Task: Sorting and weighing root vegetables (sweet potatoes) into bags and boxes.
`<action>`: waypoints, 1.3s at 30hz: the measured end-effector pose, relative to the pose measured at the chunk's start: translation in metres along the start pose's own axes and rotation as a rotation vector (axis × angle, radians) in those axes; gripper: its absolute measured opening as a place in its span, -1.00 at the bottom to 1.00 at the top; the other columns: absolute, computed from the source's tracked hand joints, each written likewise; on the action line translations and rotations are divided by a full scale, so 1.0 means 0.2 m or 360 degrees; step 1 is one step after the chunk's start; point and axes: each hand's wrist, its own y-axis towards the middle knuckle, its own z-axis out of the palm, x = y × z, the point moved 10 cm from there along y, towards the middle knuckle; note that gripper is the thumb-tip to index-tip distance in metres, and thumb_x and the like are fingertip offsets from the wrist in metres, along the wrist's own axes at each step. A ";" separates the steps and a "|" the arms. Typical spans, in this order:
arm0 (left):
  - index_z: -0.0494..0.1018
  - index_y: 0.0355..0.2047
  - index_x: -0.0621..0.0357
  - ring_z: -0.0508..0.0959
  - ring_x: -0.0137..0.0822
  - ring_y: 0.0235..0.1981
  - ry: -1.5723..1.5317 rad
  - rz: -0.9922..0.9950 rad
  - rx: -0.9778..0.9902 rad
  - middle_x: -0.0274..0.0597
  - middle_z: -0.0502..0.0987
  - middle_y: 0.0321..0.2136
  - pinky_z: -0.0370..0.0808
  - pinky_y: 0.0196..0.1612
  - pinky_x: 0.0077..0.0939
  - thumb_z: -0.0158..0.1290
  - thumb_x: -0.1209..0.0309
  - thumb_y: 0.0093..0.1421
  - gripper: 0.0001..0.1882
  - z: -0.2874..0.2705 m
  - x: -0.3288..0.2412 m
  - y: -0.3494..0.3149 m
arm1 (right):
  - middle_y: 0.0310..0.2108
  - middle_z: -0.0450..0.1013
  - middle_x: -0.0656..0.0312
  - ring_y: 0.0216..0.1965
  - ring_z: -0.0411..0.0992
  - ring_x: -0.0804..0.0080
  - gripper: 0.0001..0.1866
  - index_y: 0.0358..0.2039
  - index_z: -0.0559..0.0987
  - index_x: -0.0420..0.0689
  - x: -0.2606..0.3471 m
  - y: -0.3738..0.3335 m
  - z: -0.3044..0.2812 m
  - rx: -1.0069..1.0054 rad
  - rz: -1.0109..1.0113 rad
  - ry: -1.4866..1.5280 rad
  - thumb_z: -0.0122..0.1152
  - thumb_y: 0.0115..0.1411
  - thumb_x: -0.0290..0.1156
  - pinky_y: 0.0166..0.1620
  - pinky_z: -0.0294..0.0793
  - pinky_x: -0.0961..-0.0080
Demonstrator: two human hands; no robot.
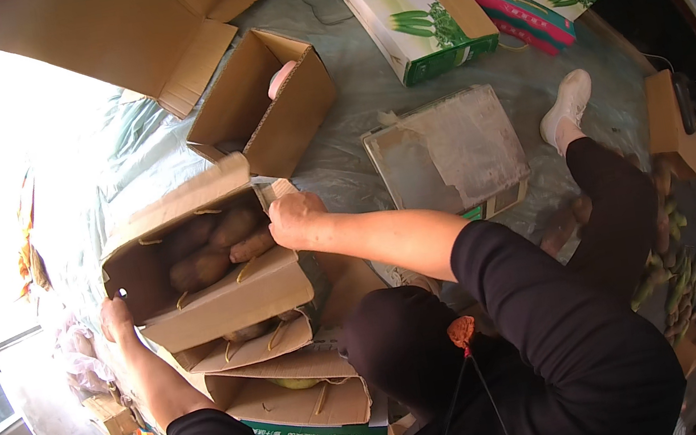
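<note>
An open cardboard box stands at the left, with yellow cord loops along its long sides. Several thick brown root vegetables lie inside; their exact kind I cannot make out. My right hand is closed on the box's right end, by the upper corner. At the opposite end, my left hand grips the left edge, its fingers partly hidden. Just below stands a second open carton with similar vegetables and cord loops. A third open carton is nearer to me, with something pale green inside.
Beyond the box stands a taller open carton holding something pink. A flat grey-topped case lies in the middle. White and green printed boxes are at the back. Loose vegetables lie at the right, past my outstretched leg.
</note>
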 end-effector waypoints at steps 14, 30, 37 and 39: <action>0.36 -0.01 0.02 0.48 -0.08 -0.02 0.0030 -0.0235 0.0207 -0.05 0.48 -0.06 0.39 0.01 -0.20 0.00 0.20 0.15 -0.59 0.48 0.23 0.00 | -0.36 0.52 -0.02 -0.24 0.49 0.05 -0.76 -0.42 0.59 -0.13 0.23 -0.01 0.08 0.0164 -0.0409 0.0547 0.09 0.04 -0.25 -0.13 0.46 0.21; 0.44 -0.12 0.18 0.41 -0.01 -0.06 -0.1280 0.1957 -0.0218 0.00 0.46 -0.16 0.33 0.03 -0.25 0.10 0.46 0.02 -0.64 -0.44 -2.12 -1.38 | -0.43 0.51 0.10 -0.34 0.49 0.16 -0.81 -0.38 0.53 -0.17 -1.00 -1.16 -0.98 0.0065 0.0035 0.0259 0.08 0.05 -0.34 -0.24 0.44 0.29; 0.20 0.15 0.13 0.21 0.03 0.17 -0.0771 0.2219 0.0327 0.07 0.19 0.16 0.25 0.16 -0.21 0.16 0.29 0.02 -0.32 -0.14 -3.08 -1.83 | -0.46 0.51 0.09 -0.37 0.49 0.22 -0.85 -0.41 0.54 -0.20 -1.72 -1.36 -1.52 -0.0520 0.0367 0.0365 0.16 0.01 -0.41 -0.32 0.43 0.38; 0.17 0.17 0.12 0.18 0.03 0.19 -0.0700 0.2232 0.0277 0.07 0.15 0.18 0.24 0.17 -0.20 0.16 0.28 0.02 -0.29 -0.05 -3.29 -1.89 | -0.44 0.52 0.08 -0.36 0.49 0.18 -0.82 -0.43 0.56 -0.19 -2.10 -1.25 -1.60 -0.0699 0.0472 0.0306 0.19 0.00 -0.35 -0.30 0.42 0.33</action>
